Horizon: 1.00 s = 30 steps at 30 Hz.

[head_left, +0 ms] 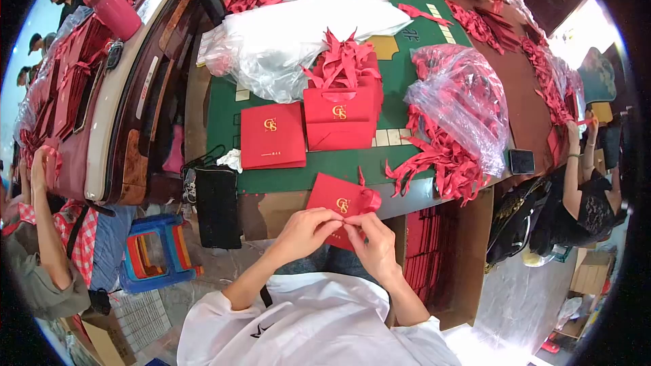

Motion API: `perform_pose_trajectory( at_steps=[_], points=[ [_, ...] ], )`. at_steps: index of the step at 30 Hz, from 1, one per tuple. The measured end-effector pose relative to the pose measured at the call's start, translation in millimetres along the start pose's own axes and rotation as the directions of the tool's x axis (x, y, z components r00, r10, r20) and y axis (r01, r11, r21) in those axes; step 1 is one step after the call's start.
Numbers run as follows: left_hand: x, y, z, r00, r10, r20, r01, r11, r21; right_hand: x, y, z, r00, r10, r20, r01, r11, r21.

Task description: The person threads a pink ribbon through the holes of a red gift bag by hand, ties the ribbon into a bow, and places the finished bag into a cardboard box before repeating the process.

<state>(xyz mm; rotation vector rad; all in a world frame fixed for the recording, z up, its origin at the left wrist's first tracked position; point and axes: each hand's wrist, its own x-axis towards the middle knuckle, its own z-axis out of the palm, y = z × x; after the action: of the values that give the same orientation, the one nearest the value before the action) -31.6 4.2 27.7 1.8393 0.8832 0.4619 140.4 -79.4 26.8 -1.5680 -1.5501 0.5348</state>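
Just off the near table edge, a flat red paper gift bag (pixel 332 193) with gold lettering lies tilted in front of me. My left hand (pixel 310 230) and my right hand (pixel 371 238) meet over its lower part, thumbs and fingertips pinched closed together. A red ribbon (pixel 368 200) loops beside the bag, running behind my right hand; the bit of it between my fingertips is very small. Farther up the table stands a stack of red gift bags (pixel 340 118) with ribbons heaped on top. Left of it lies another flat red bag (pixel 272 142).
Loose red ribbons (pixel 441 166) spill from a clear plastic bag (pixel 461 95) at right. Clear plastic sheeting (pixel 298 34) covers the table's far part. A phone (pixel 521 161), black pouch (pixel 217 207), blue stool (pixel 159 251) and cardboard box (pixel 468 257) surround me. Other people work at both sides.
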Motion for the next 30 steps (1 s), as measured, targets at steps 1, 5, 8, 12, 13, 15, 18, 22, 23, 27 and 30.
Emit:
perform_pose_trajectory(
  at_steps=[1,5,8,12,13,15,18,22,23,27,30],
  points=[
    [2,-3,1,1.0,0.015,-0.017,-0.016,1.0,-0.021,2,2,2,1.0,0.011,-0.028,-0.01,1.0,0.018],
    [5,-19,6,0.957,0.035,-0.288,0.019,0.983,0.183,8,9,12,0.986,0.163,-0.011,-0.163,0.986,0.036],
    [-1,-49,18,0.921,0.058,-0.386,0.083,0.937,0.34,14,20,22,0.988,0.147,-0.038,-0.148,0.988,-0.044],
    [-5,-41,31,0.936,-0.09,-0.342,0.157,0.973,0.172,20,32,32,0.988,0.138,-0.068,-0.145,0.982,-0.125],
    [-4,-41,33,0.936,-0.092,-0.34,0.158,0.972,0.172,20,34,32,0.99,0.129,-0.064,-0.139,0.973,-0.183],
    [2,-37,33,0.926,-0.075,-0.37,0.17,0.958,0.23,20,35,32,0.99,0.12,-0.068,-0.132,0.97,-0.204],
    [16,-29,22,0.924,0.092,-0.371,0.072,0.911,0.406,20,38,33,0.991,0.112,-0.075,-0.126,0.966,-0.225],
    [26,-34,15,0.968,0.099,-0.23,0.019,0.887,0.462,21,38,38,0.989,0.095,-0.115,-0.122,0.961,-0.249],
    [27,-35,14,0.974,0.09,-0.21,0.018,0.885,0.465,21,38,40,0.988,0.097,-0.116,-0.124,0.961,-0.249],
    [28,-33,14,0.97,0.142,-0.2,-0.021,0.859,0.512,21,42,46,0.989,0.085,-0.123,-0.115,0.958,-0.262],
    [29,-29,13,0.958,0.183,-0.219,-0.047,0.858,0.511,21,40,45,0.988,0.086,-0.128,-0.112,0.97,-0.217]
  ],
)
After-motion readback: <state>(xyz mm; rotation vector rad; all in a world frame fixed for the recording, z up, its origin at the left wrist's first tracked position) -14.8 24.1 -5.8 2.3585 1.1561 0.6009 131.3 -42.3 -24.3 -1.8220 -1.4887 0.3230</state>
